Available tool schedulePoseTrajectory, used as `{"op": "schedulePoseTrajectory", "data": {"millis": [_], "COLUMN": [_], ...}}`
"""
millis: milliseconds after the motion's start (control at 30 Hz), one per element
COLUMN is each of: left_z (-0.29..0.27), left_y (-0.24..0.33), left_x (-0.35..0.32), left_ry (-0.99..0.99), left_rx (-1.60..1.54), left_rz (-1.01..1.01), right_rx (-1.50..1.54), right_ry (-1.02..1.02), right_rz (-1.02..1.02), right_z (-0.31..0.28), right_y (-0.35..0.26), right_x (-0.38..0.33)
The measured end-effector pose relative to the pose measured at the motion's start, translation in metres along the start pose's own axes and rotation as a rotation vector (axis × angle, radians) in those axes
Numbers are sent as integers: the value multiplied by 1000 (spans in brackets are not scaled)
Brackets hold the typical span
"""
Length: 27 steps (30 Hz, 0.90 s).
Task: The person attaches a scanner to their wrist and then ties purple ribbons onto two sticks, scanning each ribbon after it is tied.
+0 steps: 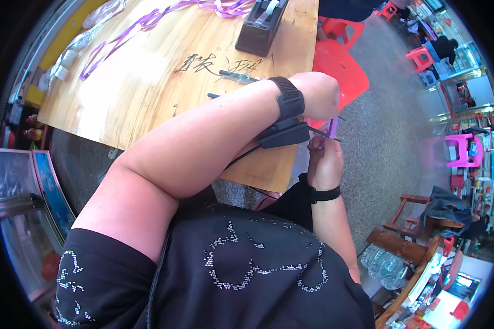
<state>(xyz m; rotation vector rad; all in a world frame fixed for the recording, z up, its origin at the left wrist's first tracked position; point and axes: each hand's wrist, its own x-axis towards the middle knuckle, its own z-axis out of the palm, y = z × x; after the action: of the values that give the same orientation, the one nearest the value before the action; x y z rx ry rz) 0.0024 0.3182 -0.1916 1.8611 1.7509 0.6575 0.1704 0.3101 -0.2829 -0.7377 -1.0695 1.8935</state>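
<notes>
My left arm reaches across the table's right corner, and my left hand (319, 94) is bent down beyond the edge, curled closed with its fingers mostly hidden. Just below it, my right hand (325, 167) pinches a short stretch of purple ribbon (333, 127). The ribbon runs up to the underside of my left hand. A thin dark rod crosses by the ribbon; its kind I cannot make out. Under my left forearm sits a black box (285, 135) with a cable, next to the black wrist strap (287, 98).
On the wooden table (164, 82) lie more purple ribbon (115, 49), a black tape dispenser (262, 27), a grey hand tool (239, 77) and white bundled material (71, 55). A red plastic chair (346, 71) stands by the right edge. Wooden furniture (398, 247) is at the lower right.
</notes>
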Motion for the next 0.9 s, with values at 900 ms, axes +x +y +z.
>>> {"op": "schedulePoseTrajectory", "data": {"millis": [900], "left_z": [-7], "left_y": [9], "left_x": [-5], "left_ry": [-43], "left_rx": [16], "left_rz": [-57], "right_rx": [-62], "right_ry": [-51], "right_rz": [73], "right_z": [-1], "right_y": [4], "right_x": [-16]}}
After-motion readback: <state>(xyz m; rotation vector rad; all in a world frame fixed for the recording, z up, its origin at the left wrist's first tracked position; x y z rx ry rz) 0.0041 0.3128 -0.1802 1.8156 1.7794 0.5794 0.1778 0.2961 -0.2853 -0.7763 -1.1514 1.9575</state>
